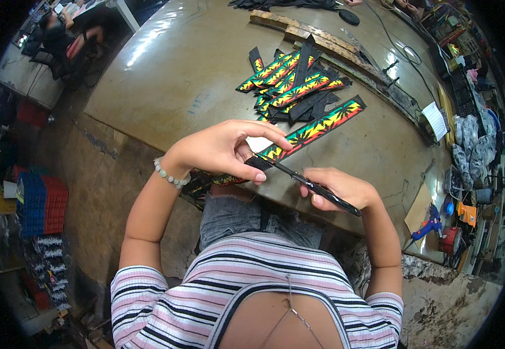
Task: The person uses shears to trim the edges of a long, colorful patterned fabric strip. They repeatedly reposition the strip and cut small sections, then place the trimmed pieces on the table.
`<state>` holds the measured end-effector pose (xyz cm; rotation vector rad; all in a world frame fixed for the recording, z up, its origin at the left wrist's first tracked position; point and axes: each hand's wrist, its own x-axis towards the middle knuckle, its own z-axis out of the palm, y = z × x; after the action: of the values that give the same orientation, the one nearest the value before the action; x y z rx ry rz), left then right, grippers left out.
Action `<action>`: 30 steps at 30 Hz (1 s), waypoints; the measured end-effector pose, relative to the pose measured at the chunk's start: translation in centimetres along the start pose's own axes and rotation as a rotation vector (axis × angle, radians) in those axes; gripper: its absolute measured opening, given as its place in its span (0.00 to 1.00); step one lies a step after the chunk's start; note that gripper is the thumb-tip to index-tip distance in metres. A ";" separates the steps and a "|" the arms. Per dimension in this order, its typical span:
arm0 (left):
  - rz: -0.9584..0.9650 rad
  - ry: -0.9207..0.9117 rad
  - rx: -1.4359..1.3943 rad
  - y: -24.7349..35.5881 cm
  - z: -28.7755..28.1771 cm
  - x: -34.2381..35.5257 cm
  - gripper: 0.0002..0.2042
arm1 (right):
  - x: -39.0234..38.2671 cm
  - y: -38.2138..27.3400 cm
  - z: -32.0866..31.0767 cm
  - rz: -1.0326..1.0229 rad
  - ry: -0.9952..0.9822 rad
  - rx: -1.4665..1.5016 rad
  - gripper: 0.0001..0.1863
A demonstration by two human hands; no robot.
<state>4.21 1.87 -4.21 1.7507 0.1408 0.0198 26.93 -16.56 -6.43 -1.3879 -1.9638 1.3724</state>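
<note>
"So, what lies closest?"

"A striped shirt (252,262), then denim (227,220) just beyond it, below the table edge."

"And the hands?"

"The right hand (343,189) is curled round the black handles of a pair of scissors (329,196), whose blades point up and leftward. The left hand (220,148), with a beaded bracelet (171,174) at its wrist, pinches the near part of a patterned strip (329,125) between thumb and fingers."

"Do the scissors touch it?"

"The blades meet its near part, right beside the left fingertips; I can't tell whether they are parted."

"Where does the strip go?"

"Up and rightward from the left hand, over the table (147,104), its black-edged far end angled away. Green, yellow and red, with dark leaf shapes."

"Past that?"

"A loose pile of similar strips (299,90), some showing black. Behind it runs a long, worn wooden bar (299,36), with a round black object (349,17) farther on."

"Farthest off?"

"Upper left, a seated person (57,41)."
</note>
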 end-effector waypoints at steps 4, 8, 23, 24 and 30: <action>-0.046 -0.022 -0.037 -0.9 0.0 0.7 0.28 | -0.4 0.1 0.3 0.036 0.034 -0.007 0.30; -0.034 -0.022 -0.050 -1.0 -0.4 1.0 0.28 | -0.4 0.2 0.6 0.054 0.142 0.007 0.29; 0.096 0.113 -0.033 -0.4 -1.8 5.3 0.28 | -2.8 2.3 5.1 0.245 0.597 0.126 0.36; 0.051 0.098 -0.050 -0.9 -2.0 5.7 0.28 | -2.7 2.6 5.4 0.174 0.570 0.178 0.42; -0.003 0.203 0.124 -3.3 -3.5 6.9 0.33 | -2.1 3.7 7.0 -0.031 0.630 0.701 0.37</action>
<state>10.48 6.65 -7.28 1.8704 0.2981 0.1905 24.54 -21.70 -12.37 -1.2158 -0.9653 1.2237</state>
